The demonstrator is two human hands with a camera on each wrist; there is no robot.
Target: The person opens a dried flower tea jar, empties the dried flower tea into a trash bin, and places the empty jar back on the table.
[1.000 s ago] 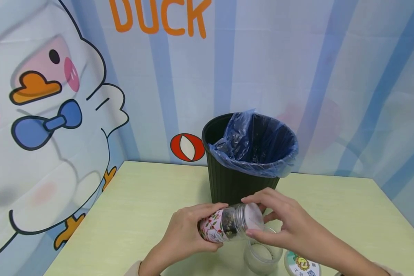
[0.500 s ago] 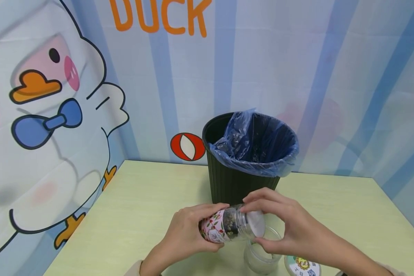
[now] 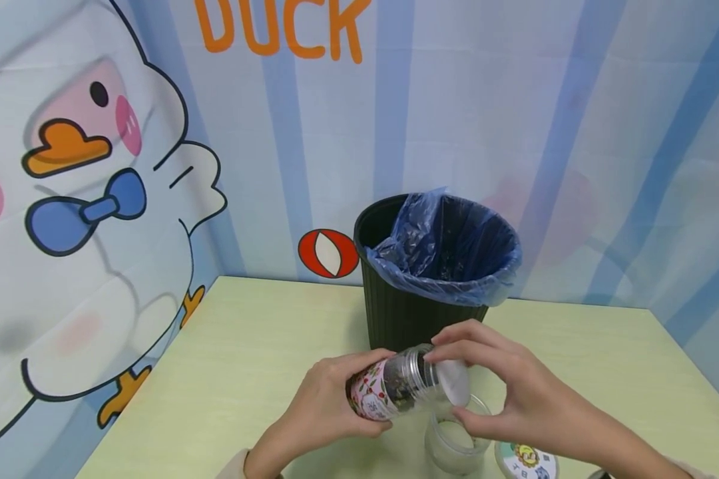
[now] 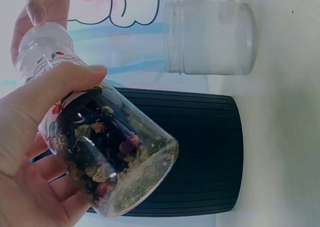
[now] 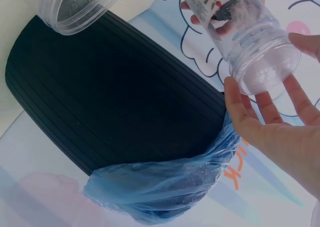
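My left hand (image 3: 320,399) grips a clear jar (image 3: 373,392) with a pink floral label, tilted with its mouth to the right. Dried flower tea (image 4: 100,173) with reddish buds shows inside it in the left wrist view. At the jar's mouth, my right hand (image 3: 509,379) pinches a clear lid (image 3: 453,382) between thumb and fingers; a gap shows between lid and threaded neck in the head view. Below the lid, an uncovered clear jar (image 3: 455,447) stands on the table; it lies sideways in the left wrist picture.
A black trash can (image 3: 395,316) lined with a blue plastic bag (image 3: 485,293) stands behind the hands. A round lid printed with a sun figure (image 3: 526,458) lies right of the uncovered jar. A duck-printed backdrop (image 3: 263,166) rises behind the table (image 3: 263,332).
The right hand has drawn the lid rightward, away from the jar's neck. The left hand keeps its grip, with the jar's mouth end now slightly higher.
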